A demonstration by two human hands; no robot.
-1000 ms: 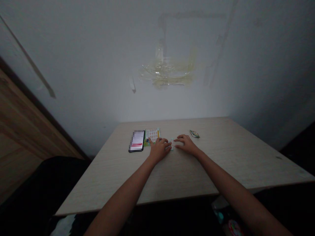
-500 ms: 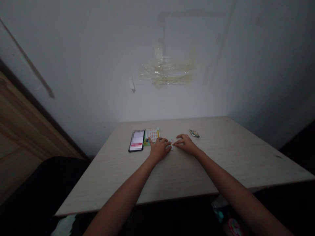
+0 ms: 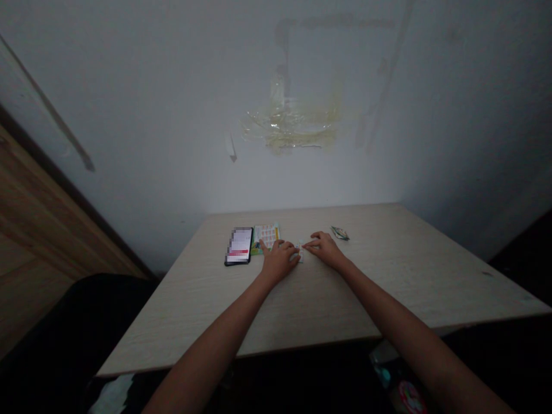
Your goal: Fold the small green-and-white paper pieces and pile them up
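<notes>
A small white printed slip (image 3: 301,252) lies on the table between my two hands. My left hand (image 3: 279,260) holds the slip's left side with its fingertips, its other fingers spread over the edge of a colourful printed sheet (image 3: 267,234). With thumb and fingers pinched together, my right hand (image 3: 326,250) is at the slip's right edge. Fine detail on the slip is too small to read, and its left part is hidden by my left fingers.
A phone (image 3: 239,246) with a lit screen lies left of the printed sheet. Beyond my right hand rests a small crumpled colourful wrapper or paper (image 3: 340,233). The pale wooden table (image 3: 371,224) meets a wall (image 3: 172,115) with yellowed tape.
My right fingertips have moved slightly up along the slip's right edge. My left hand stays almost where it was.
</notes>
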